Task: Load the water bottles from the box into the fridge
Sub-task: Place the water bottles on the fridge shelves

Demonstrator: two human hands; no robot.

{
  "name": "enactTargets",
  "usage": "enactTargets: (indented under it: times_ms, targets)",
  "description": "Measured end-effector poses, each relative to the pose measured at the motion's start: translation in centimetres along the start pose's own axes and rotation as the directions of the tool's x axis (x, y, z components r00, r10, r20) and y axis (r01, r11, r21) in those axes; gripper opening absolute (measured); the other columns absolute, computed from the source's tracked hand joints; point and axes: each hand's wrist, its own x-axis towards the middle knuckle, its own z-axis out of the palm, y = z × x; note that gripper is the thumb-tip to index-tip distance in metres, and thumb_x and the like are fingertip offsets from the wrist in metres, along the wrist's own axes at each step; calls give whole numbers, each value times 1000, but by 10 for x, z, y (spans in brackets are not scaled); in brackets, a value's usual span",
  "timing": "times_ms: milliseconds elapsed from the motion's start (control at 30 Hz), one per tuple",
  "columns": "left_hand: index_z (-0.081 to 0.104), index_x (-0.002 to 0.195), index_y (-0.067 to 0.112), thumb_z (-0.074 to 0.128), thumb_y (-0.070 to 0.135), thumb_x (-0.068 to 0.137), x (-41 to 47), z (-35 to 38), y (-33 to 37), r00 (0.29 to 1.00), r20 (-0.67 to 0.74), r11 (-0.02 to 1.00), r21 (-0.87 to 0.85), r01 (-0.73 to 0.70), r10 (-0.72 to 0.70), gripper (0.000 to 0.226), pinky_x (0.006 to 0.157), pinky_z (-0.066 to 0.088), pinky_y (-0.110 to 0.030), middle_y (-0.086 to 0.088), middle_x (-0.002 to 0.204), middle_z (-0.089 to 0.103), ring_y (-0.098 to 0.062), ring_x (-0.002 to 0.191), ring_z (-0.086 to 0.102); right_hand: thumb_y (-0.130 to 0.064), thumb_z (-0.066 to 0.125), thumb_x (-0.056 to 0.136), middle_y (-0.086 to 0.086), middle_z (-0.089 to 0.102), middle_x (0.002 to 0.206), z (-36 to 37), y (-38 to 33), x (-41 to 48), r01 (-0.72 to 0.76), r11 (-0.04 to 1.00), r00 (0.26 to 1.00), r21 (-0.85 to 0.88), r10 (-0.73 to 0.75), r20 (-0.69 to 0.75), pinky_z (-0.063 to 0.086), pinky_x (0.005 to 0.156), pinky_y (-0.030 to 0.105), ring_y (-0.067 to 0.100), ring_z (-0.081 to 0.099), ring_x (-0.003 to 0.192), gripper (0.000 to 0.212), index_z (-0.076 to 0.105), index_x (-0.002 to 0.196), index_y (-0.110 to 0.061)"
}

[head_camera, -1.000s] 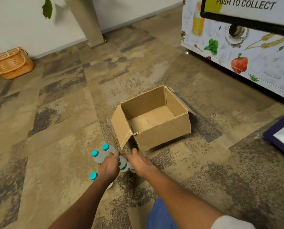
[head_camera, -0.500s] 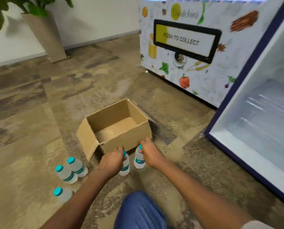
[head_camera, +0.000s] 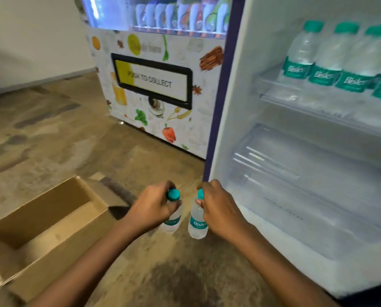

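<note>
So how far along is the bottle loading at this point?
Done: a row of clear, teal-capped plastic water bottles stands on the open white fridge's upper shelf, and the brown cardboard box looks empty where visible. In hand: the left hand grips one small bottle, and the right hand grips another bottle. Left: shelving these two.

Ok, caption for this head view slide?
Left hand grips one water bottle, right hand a second bottle, before the open fridge; cardboard box alongside.
</note>
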Motion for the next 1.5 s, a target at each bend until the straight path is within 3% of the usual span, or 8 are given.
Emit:
enactTargets:
  times_ms: [167, 333, 533, 700, 800, 1033, 1167, 1500]
  targets:
    - [59, 98, 22, 71, 28, 82, 71, -20, 66, 994, -33, 976, -188, -111, 107, 22, 59, 55, -30, 5, 80, 62, -10, 67, 63, -28, 60, 92, -2, 42, 126, -81, 40, 15, -76, 997, 993, -29, 73, -94, 46, 101, 27, 16, 52, 119, 42, 43, 130, -26]
    - [58, 92, 25, 74, 28, 76, 118, -62, 145, 963, -86, 941, -206, -268, 255, 23, 55, 53, -24, 11, 78, 62, -7, 63, 63, -28, 59, 91, -7, 40, 131, -168, 47, 25, -199, 980, 964, 9, 197, -177, 40, 105, 23, 12, 47, 125, 43, 43, 131, -28]
    - [55, 89, 29, 75, 29, 74, 157, -114, 210, 932, -92, 891, -276, -361, 350, 25, 52, 41, -6, 19, 67, 53, 10, 67, 57, -24, 56, 94, -7, 45, 119, -249, 34, 33, -234, 972, 928, -1, 223, -299, 38, 88, 13, 10, 50, 113, 33, 50, 126, -24]
    - [61, 95, 20, 74, 27, 76, 189, -152, 253, 921, -92, 872, -301, -387, 378, 24, 58, 51, -18, 14, 74, 58, -2, 65, 59, -23, 56, 94, 1, 50, 123, -316, 20, 47, -262, 964, 906, -39, 232, -355, 34, 86, 17, 16, 50, 111, 34, 52, 127, -21]
    - [58, 94, 20, 75, 27, 77, 207, -177, 277, 911, -86, 854, -321, -409, 404, 24, 58, 52, -14, 14, 75, 57, -3, 66, 61, -20, 57, 93, 2, 53, 122, -357, 17, 52, -266, 963, 880, -36, 228, -416, 25, 78, 15, 17, 49, 110, 32, 54, 125, -19]
    - [59, 98, 18, 74, 24, 78, 257, -217, 325, 890, -150, 823, -341, -454, 430, 25, 64, 59, -35, 3, 84, 63, -14, 73, 65, -15, 58, 92, 3, 57, 118, -428, 17, 64, -234, 972, 761, 30, 202, -616, 29, 80, 17, 10, 46, 96, 26, 58, 118, -15]
    - [61, 97, 14, 74, 21, 77, 290, -216, 350, 860, -208, 796, -325, -510, 466, 25, 66, 58, -42, -1, 85, 64, -19, 74, 64, -13, 59, 92, 6, 58, 118, -451, 35, 80, -258, 965, 685, 44, 214, -697, 34, 84, 21, 21, 54, 103, 25, 59, 117, -12]
    - [56, 99, 14, 74, 15, 79, 344, -216, 390, 862, -231, 750, -427, -506, 450, 27, 60, 61, -36, -6, 96, 64, -18, 76, 66, -15, 59, 92, 7, 62, 117, -482, 82, 110, -227, 951, 590, 209, 305, -748, 37, 85, 23, 13, 51, 97, 25, 61, 117, -11]
